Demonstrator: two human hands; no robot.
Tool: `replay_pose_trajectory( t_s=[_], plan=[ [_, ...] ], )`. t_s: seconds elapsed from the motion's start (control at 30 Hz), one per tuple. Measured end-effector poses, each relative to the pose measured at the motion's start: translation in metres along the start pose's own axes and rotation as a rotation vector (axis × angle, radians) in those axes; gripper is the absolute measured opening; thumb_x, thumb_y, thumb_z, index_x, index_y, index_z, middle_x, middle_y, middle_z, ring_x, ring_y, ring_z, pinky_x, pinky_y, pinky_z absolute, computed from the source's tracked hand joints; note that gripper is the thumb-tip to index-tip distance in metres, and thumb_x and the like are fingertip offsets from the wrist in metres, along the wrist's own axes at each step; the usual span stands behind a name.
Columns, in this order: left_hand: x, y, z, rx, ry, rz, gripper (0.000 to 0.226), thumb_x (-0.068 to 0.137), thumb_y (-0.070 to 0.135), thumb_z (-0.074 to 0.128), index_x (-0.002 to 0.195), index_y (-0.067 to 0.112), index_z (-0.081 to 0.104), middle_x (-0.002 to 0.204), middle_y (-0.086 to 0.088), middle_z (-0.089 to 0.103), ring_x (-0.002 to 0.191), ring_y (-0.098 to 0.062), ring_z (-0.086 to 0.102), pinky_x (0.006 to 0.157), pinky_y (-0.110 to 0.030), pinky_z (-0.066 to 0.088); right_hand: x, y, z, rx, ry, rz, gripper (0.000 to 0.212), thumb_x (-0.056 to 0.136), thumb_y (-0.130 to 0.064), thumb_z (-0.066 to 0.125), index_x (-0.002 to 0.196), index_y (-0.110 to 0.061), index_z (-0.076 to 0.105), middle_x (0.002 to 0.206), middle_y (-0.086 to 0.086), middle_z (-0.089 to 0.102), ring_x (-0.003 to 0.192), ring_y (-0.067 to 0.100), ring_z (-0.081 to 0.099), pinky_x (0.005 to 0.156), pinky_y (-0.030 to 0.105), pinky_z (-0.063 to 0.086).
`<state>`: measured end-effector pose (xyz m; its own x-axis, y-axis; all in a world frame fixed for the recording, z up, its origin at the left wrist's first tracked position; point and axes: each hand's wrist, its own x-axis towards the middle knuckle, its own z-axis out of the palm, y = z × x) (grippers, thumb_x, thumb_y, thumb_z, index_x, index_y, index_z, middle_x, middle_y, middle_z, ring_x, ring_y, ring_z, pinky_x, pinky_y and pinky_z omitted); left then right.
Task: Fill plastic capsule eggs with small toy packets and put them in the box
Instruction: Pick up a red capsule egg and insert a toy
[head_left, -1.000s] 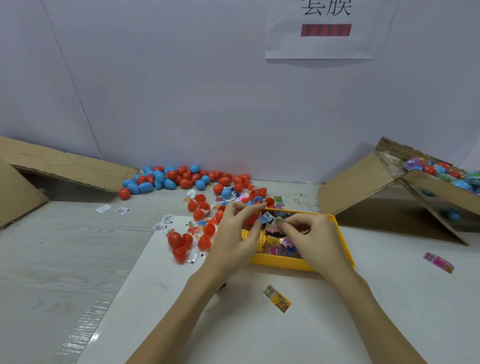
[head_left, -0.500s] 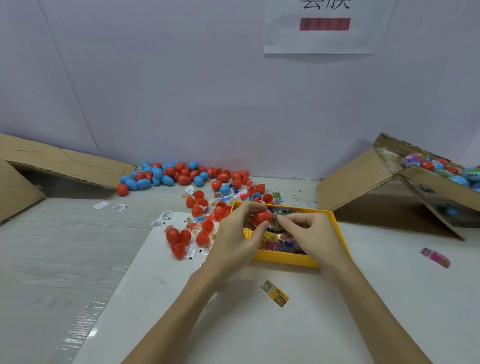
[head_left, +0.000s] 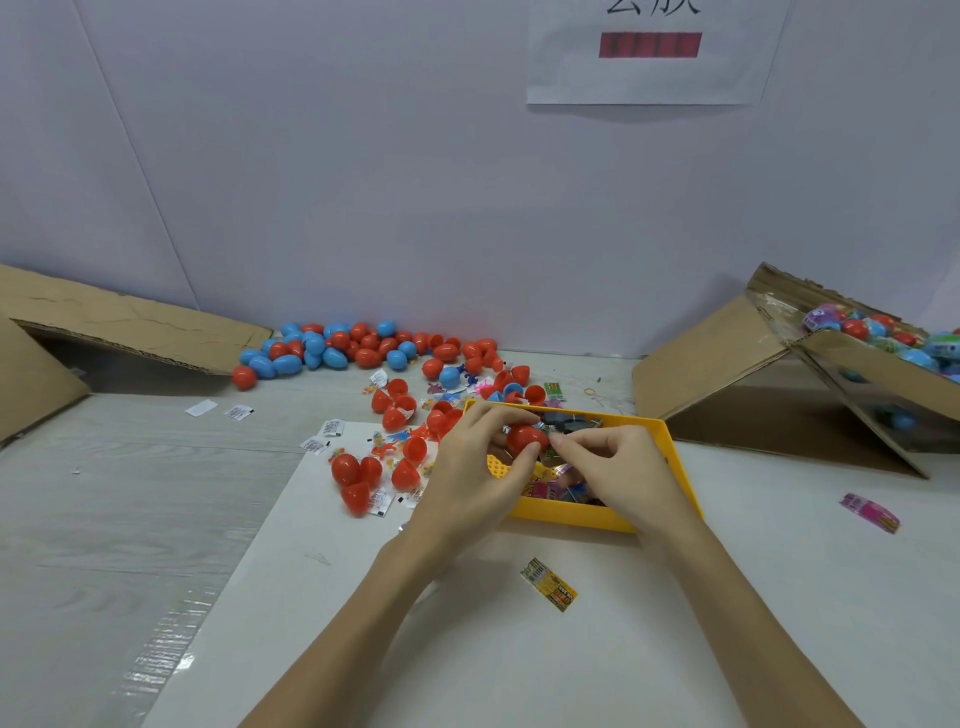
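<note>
My left hand (head_left: 470, 467) grips a red capsule egg half (head_left: 525, 439) over the yellow tray (head_left: 680, 467). My right hand (head_left: 618, 473) pinches a small toy packet at the egg's right side, fingertips touching the egg. The tray holds several coloured packets (head_left: 550, 486). Loose red egg halves (head_left: 358, 475) lie left of the tray. A pile of red and blue eggs (head_left: 332, 351) sits by the back wall. The cardboard box (head_left: 841, 374) at the right holds filled eggs (head_left: 878, 332).
A yellow packet (head_left: 549, 591) lies on the white sheet near me, and a pink packet (head_left: 868, 513) lies at the right. A flattened cardboard box (head_left: 104, 322) stands at the far left. Small white slips (head_left: 239, 412) are scattered on the grey table.
My left hand has brought the red egg half up between both hands, and my right hand has moved in against it with a packet. The view has shifted slightly.
</note>
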<state>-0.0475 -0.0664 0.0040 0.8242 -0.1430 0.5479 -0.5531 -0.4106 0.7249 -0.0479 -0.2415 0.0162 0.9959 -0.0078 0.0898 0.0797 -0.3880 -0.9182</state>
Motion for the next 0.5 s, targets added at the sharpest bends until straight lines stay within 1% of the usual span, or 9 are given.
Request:
replay_pose_trajectory(
  t_s=[0.07, 0.17, 0.23, 0.37, 0.5],
  plan=[
    [0.0004, -0.0001, 0.0001, 0.005, 0.02, -0.012, 0.022, 0.095, 0.017, 0.07, 0.117, 0.018, 0.071, 0.111, 0.008, 0.063, 0.096, -0.01, 0.063, 0.081, -0.021, 0.054, -0.0005, -0.0011, -0.0006, -0.001, -0.015, -0.001, 0.023, 0.098, -0.042, 0.067, 0.079, -0.036, 0.079, 0.071, -0.002, 0.077, 0.076, 0.011, 0.074, 0.079, 0.037, 0.06],
    [0.0008, -0.0003, 0.0003, 0.018, 0.044, -0.027, 0.021, 0.096, 0.017, 0.069, 0.117, 0.018, 0.071, 0.11, 0.008, 0.063, 0.096, -0.009, 0.062, 0.079, -0.016, 0.052, -0.0016, -0.0029, -0.0022, 0.033, -0.066, 0.024, 0.023, 0.099, -0.042, 0.066, 0.081, -0.036, 0.079, 0.075, -0.002, 0.079, 0.078, 0.006, 0.075, 0.076, 0.029, 0.051],
    [0.0007, -0.0006, 0.0003, 0.023, 0.044, -0.038, 0.021, 0.096, 0.017, 0.069, 0.117, 0.019, 0.071, 0.11, 0.009, 0.063, 0.096, -0.007, 0.062, 0.079, -0.015, 0.051, -0.0025, -0.0043, -0.0033, 0.052, -0.103, 0.053, 0.021, 0.099, -0.043, 0.065, 0.084, -0.037, 0.078, 0.078, -0.004, 0.079, 0.08, 0.003, 0.075, 0.074, 0.027, 0.046],
    [0.0012, -0.0018, 0.0, 0.006, 0.038, -0.06, 0.022, 0.096, 0.019, 0.069, 0.118, 0.021, 0.071, 0.112, 0.011, 0.063, 0.097, -0.007, 0.062, 0.08, -0.016, 0.052, -0.0025, -0.0069, -0.0045, 0.066, -0.11, 0.053, 0.021, 0.101, -0.039, 0.063, 0.087, -0.037, 0.078, 0.079, -0.004, 0.079, 0.08, 0.007, 0.076, 0.071, 0.026, 0.047],
    [0.0013, -0.0029, -0.0011, -0.014, 0.046, -0.093, 0.024, 0.097, 0.02, 0.069, 0.12, 0.024, 0.071, 0.113, 0.015, 0.065, 0.101, -0.002, 0.061, 0.081, -0.013, 0.05, -0.0037, -0.008, -0.0031, 0.112, -0.075, 0.024, 0.021, 0.102, -0.038, 0.062, 0.086, -0.038, 0.076, 0.078, -0.01, 0.079, 0.072, 0.002, 0.074, 0.065, 0.021, 0.048]
  ],
)
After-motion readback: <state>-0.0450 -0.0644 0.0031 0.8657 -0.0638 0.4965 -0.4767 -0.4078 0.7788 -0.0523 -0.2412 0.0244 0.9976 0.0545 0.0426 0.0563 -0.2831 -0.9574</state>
